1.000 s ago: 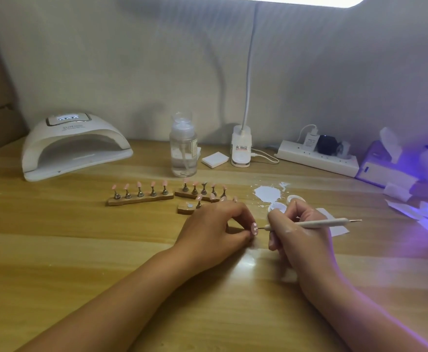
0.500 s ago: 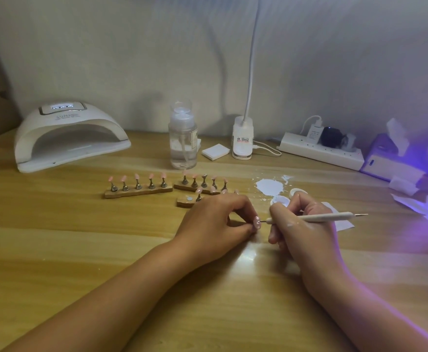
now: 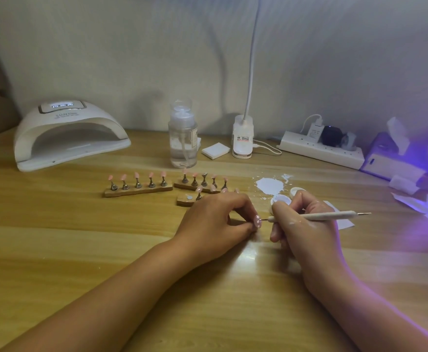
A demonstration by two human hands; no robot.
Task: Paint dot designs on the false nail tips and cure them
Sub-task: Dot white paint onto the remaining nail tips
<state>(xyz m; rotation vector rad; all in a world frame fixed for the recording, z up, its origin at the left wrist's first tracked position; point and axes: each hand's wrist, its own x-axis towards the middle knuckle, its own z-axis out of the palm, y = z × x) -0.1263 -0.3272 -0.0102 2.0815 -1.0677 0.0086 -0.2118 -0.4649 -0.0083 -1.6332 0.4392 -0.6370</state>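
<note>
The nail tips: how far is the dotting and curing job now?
Done: the nail tip pinched by the left hand shows white dots. In hand: the right hand holds the dotting pen to it. Left: tips on the wooden stands look plain pink; the curing lamp holds none.

On the desk [image 3: 55, 237], the nail lamp [image 3: 68, 133] sits back left. Right of it stand the bottle [image 3: 182, 143], the desk lamp [image 3: 243, 138] and the power strip [image 3: 322, 149]. The nail stands [image 3: 138, 191] lie before the bottle, behind the left hand [image 3: 215, 222].
</note>
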